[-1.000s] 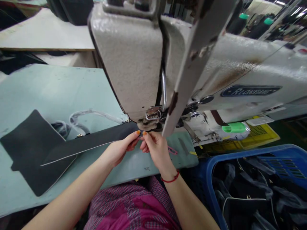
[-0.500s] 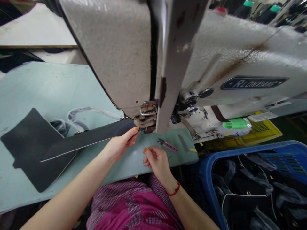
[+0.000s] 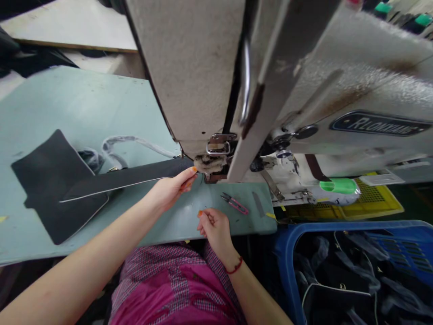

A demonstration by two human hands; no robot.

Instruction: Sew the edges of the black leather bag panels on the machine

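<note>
"Under the sewing machine [image 3: 192,67], what is found of the dark strip [image 3: 135,177]?"

"One end sits beneath the machine's head; the remainder extends left of the machine over the table [image 3: 84,101]. The left hand [image 3: 176,185] is clamped on its pale-edged side between thumb and fingers, presumably to steady that edge and prevent slewing."

"And the right hand [image 3: 214,225]?"

"Fingers curled together, nothing visible held, in front of the machine. The pink snips [image 3: 235,203] lie nearer the machine, presumably placed for easy reach."

"The blue basket [image 3: 283,253]?"

"Right of the machine, cut off by the frame; its dark contents overlap too much to count."

"Not verifiable?"

"The needle, masked by the machine; also whether strip and broad panel [image 3: 52,178], left of the machine, are one piece."
</note>
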